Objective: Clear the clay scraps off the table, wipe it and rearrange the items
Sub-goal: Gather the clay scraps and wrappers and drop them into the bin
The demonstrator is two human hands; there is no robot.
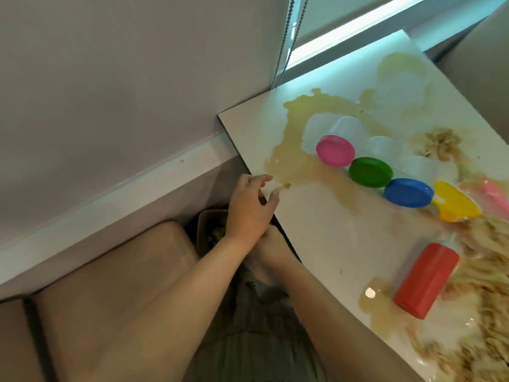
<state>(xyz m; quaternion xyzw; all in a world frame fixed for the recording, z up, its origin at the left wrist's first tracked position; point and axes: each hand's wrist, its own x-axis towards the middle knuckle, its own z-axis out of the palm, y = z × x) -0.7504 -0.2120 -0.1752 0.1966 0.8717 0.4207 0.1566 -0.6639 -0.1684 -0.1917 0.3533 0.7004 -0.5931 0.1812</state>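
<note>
A: Where does the mess sit?

B: All over the white table (316, 244). Shredded clay scraps (490, 271) are heaped along its right side, and a thin tan smear (297, 128) spreads across the far left part.

A: And the person's hands?

B: The left hand (248, 208) is at the table's near-left edge with its fingers curled. The right hand (271, 250) sits just below that edge, largely hidden by the left wrist, so its shape cannot be told. It is probably there to catch whatever gets swept off. A dark bin (209, 230) waits on the floor beneath.

A: The tools?

B: A red roller (425, 279) lies on its side against the heap. Three tubs stand in a touching row, topped by a pink lid (335, 150), green lid (370, 172) and blue lid (408, 193), with a yellow tool (455, 202) just right of them. None has been rearranged yet.

A: Any writing?

B: None readable; the picture is blurred.

A: The smallest thing?

B: A small scrap (286, 185) at the left fingertips. Whether it is pinched or merely dragged is unclear.
</note>
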